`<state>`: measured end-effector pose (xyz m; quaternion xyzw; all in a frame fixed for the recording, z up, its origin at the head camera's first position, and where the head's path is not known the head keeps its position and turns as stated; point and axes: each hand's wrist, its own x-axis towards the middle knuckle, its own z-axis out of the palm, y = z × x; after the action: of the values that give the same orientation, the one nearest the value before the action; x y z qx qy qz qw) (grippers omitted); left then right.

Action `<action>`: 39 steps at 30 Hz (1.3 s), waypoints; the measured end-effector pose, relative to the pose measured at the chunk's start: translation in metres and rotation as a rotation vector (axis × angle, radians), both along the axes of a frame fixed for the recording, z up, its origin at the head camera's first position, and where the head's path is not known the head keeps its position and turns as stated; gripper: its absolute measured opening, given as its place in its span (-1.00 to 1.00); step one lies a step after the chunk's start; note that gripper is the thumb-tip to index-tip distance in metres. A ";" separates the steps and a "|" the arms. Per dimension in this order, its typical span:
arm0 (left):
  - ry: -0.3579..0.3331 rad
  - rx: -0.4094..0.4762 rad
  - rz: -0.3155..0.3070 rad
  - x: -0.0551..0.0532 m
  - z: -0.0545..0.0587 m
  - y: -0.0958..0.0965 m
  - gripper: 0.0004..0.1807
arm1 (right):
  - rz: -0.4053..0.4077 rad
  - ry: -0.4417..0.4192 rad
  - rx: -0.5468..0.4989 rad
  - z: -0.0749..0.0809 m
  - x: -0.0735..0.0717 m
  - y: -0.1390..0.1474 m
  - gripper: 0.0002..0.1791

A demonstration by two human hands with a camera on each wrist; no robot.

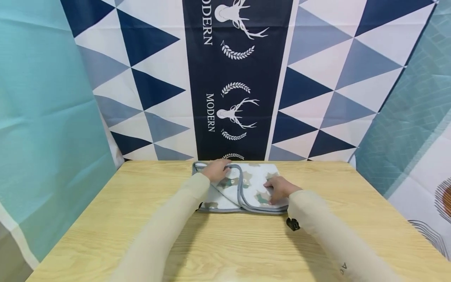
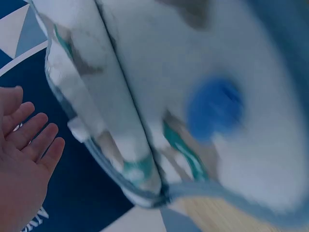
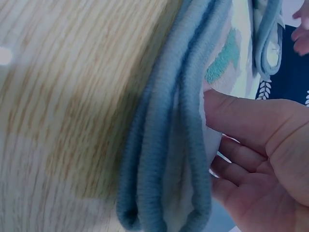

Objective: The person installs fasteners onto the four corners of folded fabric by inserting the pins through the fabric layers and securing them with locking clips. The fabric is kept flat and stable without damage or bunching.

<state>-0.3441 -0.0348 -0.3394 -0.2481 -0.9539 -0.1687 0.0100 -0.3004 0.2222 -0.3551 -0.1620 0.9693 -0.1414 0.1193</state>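
Observation:
A folded white blanket (image 1: 258, 192) with a blue-grey border and green, tan and grey animal patches lies on the table. Its border forms a raised curve across the middle. My left hand (image 1: 216, 170) is over the back left part of it; in the left wrist view that hand (image 2: 29, 150) has extended fingers, apart from the loose flap (image 2: 140, 87) beside them. On the right part of the blanket rests my right hand (image 1: 282, 190). Close up, the right thumb and bent fingers of this hand (image 3: 270, 150) touch the fabric behind its stacked border (image 3: 164, 130), their tips partly hidden.
The pale wooden table (image 1: 229, 246) ends at a patterned backdrop (image 1: 155, 78) with triangles and deer heads. A teal curtain (image 1: 49, 105) hangs at the left and another printed curtain (image 1: 415, 129) at the right. A blurred blue spot shows on the flap in the left wrist view.

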 end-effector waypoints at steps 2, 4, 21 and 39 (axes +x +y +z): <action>-0.020 0.005 0.023 -0.006 -0.004 0.007 -0.56 | 0.002 0.010 0.005 0.000 -0.001 -0.002 -0.25; -0.042 -0.003 0.047 -0.010 -0.009 0.012 -0.56 | -0.001 0.011 -0.001 0.000 -0.002 -0.002 -0.25; 0.143 0.106 0.015 0.008 -0.005 -0.009 -0.80 | 0.031 0.021 -0.014 -0.002 -0.005 0.003 -0.26; 0.124 0.141 -0.138 0.048 0.005 -0.109 -0.85 | 0.110 0.048 -0.030 -0.005 -0.005 0.010 -0.26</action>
<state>-0.2958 -0.1441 -0.3345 -0.3218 -0.9179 -0.2199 0.0748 -0.3054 0.2325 -0.3597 -0.2201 0.9593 -0.1452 0.1013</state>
